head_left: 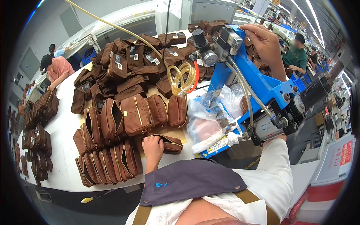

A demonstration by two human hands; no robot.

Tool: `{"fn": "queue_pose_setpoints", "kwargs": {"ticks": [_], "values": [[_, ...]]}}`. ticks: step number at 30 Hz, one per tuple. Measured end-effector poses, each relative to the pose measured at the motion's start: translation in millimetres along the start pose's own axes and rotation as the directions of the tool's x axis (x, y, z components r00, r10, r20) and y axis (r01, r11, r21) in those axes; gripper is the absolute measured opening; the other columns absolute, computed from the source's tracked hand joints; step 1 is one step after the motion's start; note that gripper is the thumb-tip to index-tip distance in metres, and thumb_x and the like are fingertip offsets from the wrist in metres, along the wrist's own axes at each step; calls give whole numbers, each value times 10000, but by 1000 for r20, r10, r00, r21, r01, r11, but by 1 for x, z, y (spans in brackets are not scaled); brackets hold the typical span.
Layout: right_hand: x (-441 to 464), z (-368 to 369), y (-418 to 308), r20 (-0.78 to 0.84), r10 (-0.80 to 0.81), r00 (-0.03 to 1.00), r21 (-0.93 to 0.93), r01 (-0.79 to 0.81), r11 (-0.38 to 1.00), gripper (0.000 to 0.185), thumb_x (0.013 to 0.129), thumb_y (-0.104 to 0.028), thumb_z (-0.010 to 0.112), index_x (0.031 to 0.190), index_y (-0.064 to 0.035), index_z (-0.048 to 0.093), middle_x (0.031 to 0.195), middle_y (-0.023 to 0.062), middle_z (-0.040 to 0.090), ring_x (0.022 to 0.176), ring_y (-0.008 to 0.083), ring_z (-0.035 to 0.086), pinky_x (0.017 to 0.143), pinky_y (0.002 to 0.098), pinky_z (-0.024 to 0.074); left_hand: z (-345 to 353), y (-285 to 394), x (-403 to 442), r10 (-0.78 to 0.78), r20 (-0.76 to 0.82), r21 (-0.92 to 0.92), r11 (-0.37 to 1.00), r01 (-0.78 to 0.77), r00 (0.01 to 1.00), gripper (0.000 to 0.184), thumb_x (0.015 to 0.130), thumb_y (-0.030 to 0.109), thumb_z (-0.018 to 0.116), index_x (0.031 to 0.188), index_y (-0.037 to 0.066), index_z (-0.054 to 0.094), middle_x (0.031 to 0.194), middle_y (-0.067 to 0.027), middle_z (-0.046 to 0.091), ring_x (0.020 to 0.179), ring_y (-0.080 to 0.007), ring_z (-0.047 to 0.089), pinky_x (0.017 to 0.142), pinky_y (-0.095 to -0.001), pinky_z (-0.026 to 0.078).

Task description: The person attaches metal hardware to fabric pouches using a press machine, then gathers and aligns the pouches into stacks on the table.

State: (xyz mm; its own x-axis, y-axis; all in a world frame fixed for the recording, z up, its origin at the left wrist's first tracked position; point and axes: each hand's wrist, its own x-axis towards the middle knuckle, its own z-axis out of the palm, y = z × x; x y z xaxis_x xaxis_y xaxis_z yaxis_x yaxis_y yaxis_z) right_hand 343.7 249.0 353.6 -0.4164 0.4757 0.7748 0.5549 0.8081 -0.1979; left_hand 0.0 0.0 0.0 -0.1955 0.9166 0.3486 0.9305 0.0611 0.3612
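My left hand point(152, 149) lies at the near edge of the work table with its fingers curled over the end of a brown zippered pouch point(173, 145). That pouch lies on its side, its brass-coloured zip facing up. At the upper right, my right hand point(265, 42) is raised at the top end of a blue pneumatic machine point(255, 80). Its thumb and fingers close at the frame's upper edge, next to the valve block point(229, 39). Whether a small thing is between those fingers is hidden. Beside my left hand stand brown pouches point(137, 114) in rows, several with zips open.
A heap of darker brown pouches point(131, 56) with tags covers the back of the white table point(65, 150). A coiled yellow air hose point(182, 78) hangs before the machine. Clear plastic bags point(204, 125) lie under it. Other people work at the left and far right.
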Motion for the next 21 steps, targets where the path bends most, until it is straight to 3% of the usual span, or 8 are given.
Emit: {"fn": "queue_pose_setpoints", "kwargs": {"ticks": [2,5,8,17,20,21], "values": [[-2,1,2,-20,14,1000,38,-13,999,217,962,-100,624,1139,-57,741,1052,78,747,916,157,708,834,268,542,0,-2,0,19,-3,21,1000,-19,1000,106,832,197,702,875,101,686,890,-51,657,924,-277,557,821,-426,409],[-3,-6,-3,17,97,995,74,-98,992,199,969,-94,622,1117,-31,741,1088,77,733,1002,147,666,898,274,510,5,3,-4,31,-14,5,1000,-31,999,105,834,192,698,874,96,686,882,-51,653,917,-277,557,819,-426,409],[-4,-6,-3,2,98,995,62,-97,993,208,970,-98,622,1132,-32,735,1087,77,731,991,144,664,897,265,505,6,1,-4,34,-1,15,999,-34,999,121,840,205,701,878,91,686,878,-50,651,921,-275,559,820,-430,409],[-3,-1,-11,23,-43,999,-66,44,997,247,903,-25,678,1142,-53,729,1084,74,725,926,151,687,830,298,559,-5,19,-4,166,154,-172,975,-139,974,359,841,397,724,916,56,641,908,-94,636,977,-309,569,917,-449,399],[-16,3,-7,-170,-35,985,-52,26,998,196,876,-87,736,1071,-88,741,987,75,737,804,148,690,766,274,562,-4,27,-7,189,177,-217,965,-149,966,384,812,390,752,921,51,608,903,-111,627,947,-319,585,939,-451,400],[-25,5,-8,-229,37,973,-33,-46,998,180,879,-93,736,1059,-76,736,984,78,736,798,145,692,758,276,563,-3,28,-8,195,176,-231,961,-152,965,379,806,381,759,916,53,605,902,-111,628,933,-321,588,934,-449,403]]}}
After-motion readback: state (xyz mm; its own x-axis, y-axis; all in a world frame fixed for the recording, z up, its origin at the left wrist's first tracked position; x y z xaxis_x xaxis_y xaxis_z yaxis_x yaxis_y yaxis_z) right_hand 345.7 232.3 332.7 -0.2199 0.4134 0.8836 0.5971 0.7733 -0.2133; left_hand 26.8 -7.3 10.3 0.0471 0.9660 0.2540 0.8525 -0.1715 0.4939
